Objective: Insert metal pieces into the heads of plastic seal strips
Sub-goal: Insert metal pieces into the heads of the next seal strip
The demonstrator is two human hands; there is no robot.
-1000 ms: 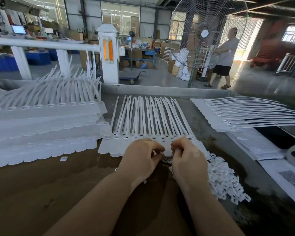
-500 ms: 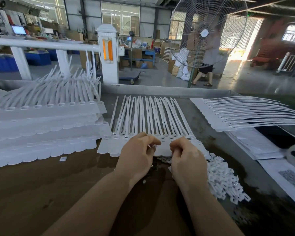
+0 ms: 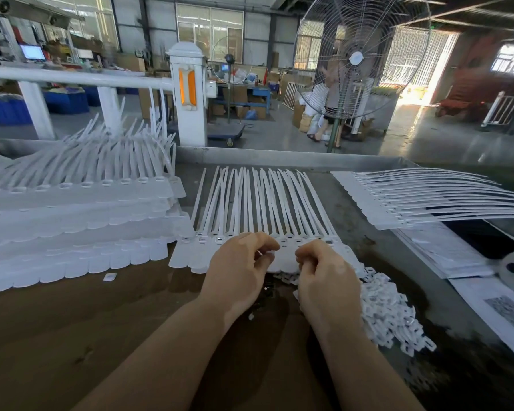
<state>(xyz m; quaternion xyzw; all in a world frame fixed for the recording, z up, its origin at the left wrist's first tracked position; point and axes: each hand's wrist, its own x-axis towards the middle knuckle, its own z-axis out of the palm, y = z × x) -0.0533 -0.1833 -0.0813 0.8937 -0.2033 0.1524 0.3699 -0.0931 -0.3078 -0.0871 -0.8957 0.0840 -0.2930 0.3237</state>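
While both hands work over the near end of the middle row of seal strips [image 3: 258, 209], the left hand [image 3: 238, 268] has its thumb and forefinger pinched on a thin, small piece [image 3: 260, 253]; it is too small to say if it is a metal piece. The right hand [image 3: 324, 274] has its fingers curled, touching the strip heads [image 3: 282, 243], but what it holds I cannot tell. These strips lie side by side on the table [image 3: 72, 336], heads toward the person, tails pointing away; the hands cover the middle heads. I count three groups of strips: the middle row, a tall stack at the left [image 3: 72, 209] and a fanned sheet at the right [image 3: 413, 200]. Single strips are too many and too overlapped to count exactly. Just beside the right hand lies one heap of small white parts [image 3: 389, 315]. One loose white bit [image 3: 109, 276] lies near the left stack. Behind the table stands one large fan [image 3: 359, 54].
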